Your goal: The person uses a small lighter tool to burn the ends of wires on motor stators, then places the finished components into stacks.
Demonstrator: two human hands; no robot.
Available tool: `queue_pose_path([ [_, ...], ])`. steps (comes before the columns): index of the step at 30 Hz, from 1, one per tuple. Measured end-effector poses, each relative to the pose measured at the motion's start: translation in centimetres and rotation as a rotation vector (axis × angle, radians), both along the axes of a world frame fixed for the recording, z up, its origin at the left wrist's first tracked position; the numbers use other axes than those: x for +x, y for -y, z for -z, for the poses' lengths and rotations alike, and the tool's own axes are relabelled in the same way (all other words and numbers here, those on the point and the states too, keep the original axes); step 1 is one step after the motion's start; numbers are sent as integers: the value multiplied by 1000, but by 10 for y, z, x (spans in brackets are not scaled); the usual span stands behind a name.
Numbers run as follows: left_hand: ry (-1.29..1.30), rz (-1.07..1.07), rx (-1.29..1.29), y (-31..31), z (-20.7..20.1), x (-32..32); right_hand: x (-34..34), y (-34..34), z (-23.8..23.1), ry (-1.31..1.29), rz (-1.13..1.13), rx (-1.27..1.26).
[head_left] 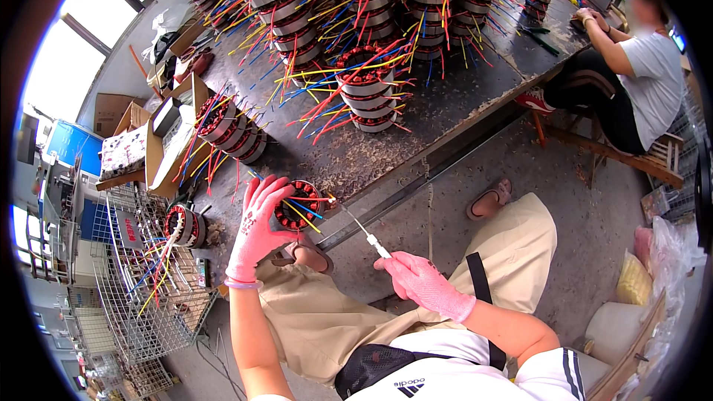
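- The left hand [256,226], in a pink glove, is closed around a motor stator [297,206] held over the near edge of the bench [386,141]; the stator sits in the air above the person's knee, not resting on the bench.
- The right hand [423,282], also gloved, grips the white handle of a thin metal tool [360,229], whose tip touches the stator's coloured lead wires [312,208].
- Risk: the tip may slip and nick winding insulation or the left glove, because the fingers sit just beside the point of contact.
- Risk: loose leads may snag on the tool shaft.
- Risk: an unsupported stator may drop onto the floor [594,215].
- Room: stacked stators [368,93] crowd the bench beyond; a wire basket [141,304] stands close at the left; open floor lies to the right, with a seated co-worker [639,67] well apart.
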State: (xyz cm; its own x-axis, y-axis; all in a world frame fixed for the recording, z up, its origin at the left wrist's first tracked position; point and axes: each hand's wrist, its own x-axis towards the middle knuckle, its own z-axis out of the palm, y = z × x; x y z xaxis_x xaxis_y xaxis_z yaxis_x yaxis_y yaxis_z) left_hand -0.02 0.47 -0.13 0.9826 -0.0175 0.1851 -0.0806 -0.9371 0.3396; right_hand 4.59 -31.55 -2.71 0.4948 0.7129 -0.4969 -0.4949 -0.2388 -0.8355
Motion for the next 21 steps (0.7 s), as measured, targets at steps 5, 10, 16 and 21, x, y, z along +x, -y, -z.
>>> queue_pose_path([
  [5,-3,0,2,1,0,0,1,-1,-3,-11,-1,-6],
  [10,-1,1,5,0,0,0,1,0,-3,-9,-2,-11],
  [16,1,2,-2,0,1,0,1,0,-1,-8,7,-3],
  [21,7,-2,-8,1,1,0,1,-1,-4,-13,3,-18],
])
